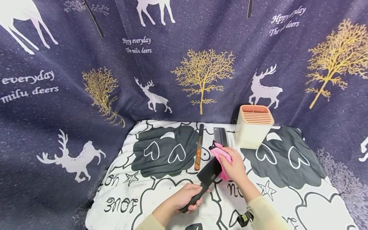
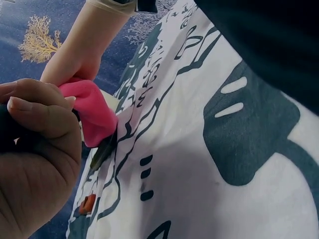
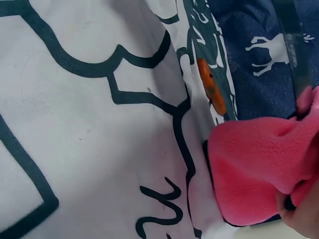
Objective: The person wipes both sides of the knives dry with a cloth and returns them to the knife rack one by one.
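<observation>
My left hand [image 1: 187, 196] grips the black handle of a cleaver [image 1: 208, 174], whose dark blade slants up to the right in the head view. My right hand [image 1: 234, 163] holds a pink cloth [image 1: 222, 155] with dark edging against the upper part of that blade, covering it. From the left wrist, the curled fingers of the left hand [image 2: 45, 134] fill the left side, with the pink cloth [image 2: 94, 112] just beyond. In the right wrist view the cloth [image 3: 254, 169] bunches under the fingers of the right hand [image 3: 304, 216].
Left of the cloth lies a knife with a brown wooden handle [image 1: 198, 158]. A second, wide-bladed cleaver [image 1: 220, 134] lies behind the right hand. At the back right stands a cream knife block [image 1: 250, 137] with an orange slotted top. A patterned cloth [image 1: 118, 188] covers the surface.
</observation>
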### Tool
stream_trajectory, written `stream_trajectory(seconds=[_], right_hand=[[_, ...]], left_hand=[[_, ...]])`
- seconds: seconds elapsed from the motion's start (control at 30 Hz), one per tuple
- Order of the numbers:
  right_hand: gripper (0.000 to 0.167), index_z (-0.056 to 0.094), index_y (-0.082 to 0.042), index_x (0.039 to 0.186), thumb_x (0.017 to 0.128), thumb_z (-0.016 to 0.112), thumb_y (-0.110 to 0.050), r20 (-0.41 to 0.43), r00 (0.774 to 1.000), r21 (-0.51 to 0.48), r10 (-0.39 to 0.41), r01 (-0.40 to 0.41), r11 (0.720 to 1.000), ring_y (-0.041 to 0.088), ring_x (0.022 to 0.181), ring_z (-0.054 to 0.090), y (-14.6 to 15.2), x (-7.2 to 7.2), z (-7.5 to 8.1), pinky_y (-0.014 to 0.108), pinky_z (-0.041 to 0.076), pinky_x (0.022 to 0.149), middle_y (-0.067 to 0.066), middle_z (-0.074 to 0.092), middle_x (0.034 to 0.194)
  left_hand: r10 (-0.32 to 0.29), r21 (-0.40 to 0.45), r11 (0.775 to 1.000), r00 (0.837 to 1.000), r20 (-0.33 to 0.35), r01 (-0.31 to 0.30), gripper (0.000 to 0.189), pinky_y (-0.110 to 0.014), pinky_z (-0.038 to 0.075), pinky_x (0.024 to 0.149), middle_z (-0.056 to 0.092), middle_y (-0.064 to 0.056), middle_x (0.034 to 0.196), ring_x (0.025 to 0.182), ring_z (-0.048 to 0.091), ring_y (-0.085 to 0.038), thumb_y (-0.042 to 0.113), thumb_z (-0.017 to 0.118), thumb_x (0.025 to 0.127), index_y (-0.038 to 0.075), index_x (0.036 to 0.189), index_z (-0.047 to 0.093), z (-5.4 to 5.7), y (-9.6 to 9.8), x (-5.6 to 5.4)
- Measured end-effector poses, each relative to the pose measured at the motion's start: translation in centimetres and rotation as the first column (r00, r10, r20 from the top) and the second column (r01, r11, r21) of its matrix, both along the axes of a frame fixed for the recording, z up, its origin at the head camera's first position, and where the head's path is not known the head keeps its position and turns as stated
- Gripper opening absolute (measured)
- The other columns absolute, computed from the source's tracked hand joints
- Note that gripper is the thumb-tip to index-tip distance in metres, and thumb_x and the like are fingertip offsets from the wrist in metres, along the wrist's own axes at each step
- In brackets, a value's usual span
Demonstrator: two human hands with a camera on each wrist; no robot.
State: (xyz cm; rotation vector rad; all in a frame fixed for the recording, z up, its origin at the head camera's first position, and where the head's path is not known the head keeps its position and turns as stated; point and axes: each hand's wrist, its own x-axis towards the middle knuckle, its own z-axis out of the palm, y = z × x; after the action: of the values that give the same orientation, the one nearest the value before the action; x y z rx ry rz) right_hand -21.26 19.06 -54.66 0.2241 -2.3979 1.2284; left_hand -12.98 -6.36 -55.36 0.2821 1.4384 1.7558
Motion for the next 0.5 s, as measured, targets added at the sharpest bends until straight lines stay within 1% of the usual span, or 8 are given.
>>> stream_trajectory(seconds=[0.1, 0.17, 0.23, 0.33, 0.5], right_hand=[[0.04, 0.066, -0.014, 0.133, 0.094, 0.072, -0.021, 0.102, 0.994, 0.002, 0.033, -0.033, 0.999, 0.038, 0.125, 0.062, 0.3, -0.1, 0.2, 0.057, 0.048, 0.105, 0.018, 0.067, 0.134], [0.043, 0.062, -0.02, 0.138, 0.097, 0.07, -0.026, 0.179, 0.983, -0.001, 0.039, -0.04, 0.999, 0.036, 0.124, 0.062, 0.5, -0.1, 0.3, 0.056, 0.049, 0.102, 0.016, 0.066, 0.137], [0.043, 0.06, -0.024, 0.14, 0.098, 0.068, -0.028, 0.229, 0.973, -0.008, 0.03, -0.028, 1.0, 0.035, 0.121, 0.064, 0.7, -0.2, 0.4, 0.055, 0.05, 0.1, 0.015, 0.066, 0.137], [0.042, 0.059, -0.025, 0.14, 0.099, 0.066, -0.029, 0.252, 0.968, -0.013, -0.01, 0.014, 1.0, 0.035, 0.116, 0.066, 1.1, -0.2, 0.3, 0.054, 0.052, 0.097, 0.015, 0.067, 0.135], [0.04, 0.061, -0.019, 0.137, 0.099, 0.066, -0.028, 0.222, 0.974, -0.025, -0.05, 0.057, 0.998, 0.038, 0.116, 0.067, 1.8, -0.5, 0.3, 0.055, 0.052, 0.099, 0.018, 0.069, 0.132]], left_hand=[[0.006, -0.013, 1.0, 1.0, -0.015, -0.006, 0.055, -0.017, 0.034, 0.033, 0.05, 0.008, 0.064, 0.039, 0.039, 0.002, 0.034, 0.044, 0.11, -0.01, 0.143, 0.046, 0.1, -0.3, 0.0], [0.01, -0.022, 1.0, 1.0, -0.024, -0.011, 0.055, -0.017, 0.033, 0.032, 0.05, 0.008, 0.064, 0.039, 0.04, 0.003, 0.033, 0.044, 0.109, -0.011, 0.142, 0.046, 0.1, -0.5, 0.0], [0.009, -0.027, 1.0, 1.0, -0.03, -0.01, 0.054, -0.016, 0.033, 0.032, 0.051, 0.008, 0.064, 0.039, 0.04, 0.003, 0.032, 0.044, 0.11, -0.011, 0.142, 0.046, 0.2, -0.6, 0.1], [-0.002, -0.03, 1.0, 0.999, -0.039, 0.001, 0.054, -0.017, 0.033, 0.032, 0.051, 0.008, 0.063, 0.039, 0.04, 0.003, 0.032, 0.043, 0.11, -0.013, 0.14, 0.046, 0.3, -0.9, 0.2], [-0.024, -0.019, 1.0, 0.999, -0.038, 0.023, 0.054, -0.017, 0.034, 0.033, 0.051, 0.007, 0.064, 0.039, 0.04, 0.002, 0.032, 0.042, 0.11, -0.013, 0.14, 0.045, 0.4, -1.1, 0.2]])
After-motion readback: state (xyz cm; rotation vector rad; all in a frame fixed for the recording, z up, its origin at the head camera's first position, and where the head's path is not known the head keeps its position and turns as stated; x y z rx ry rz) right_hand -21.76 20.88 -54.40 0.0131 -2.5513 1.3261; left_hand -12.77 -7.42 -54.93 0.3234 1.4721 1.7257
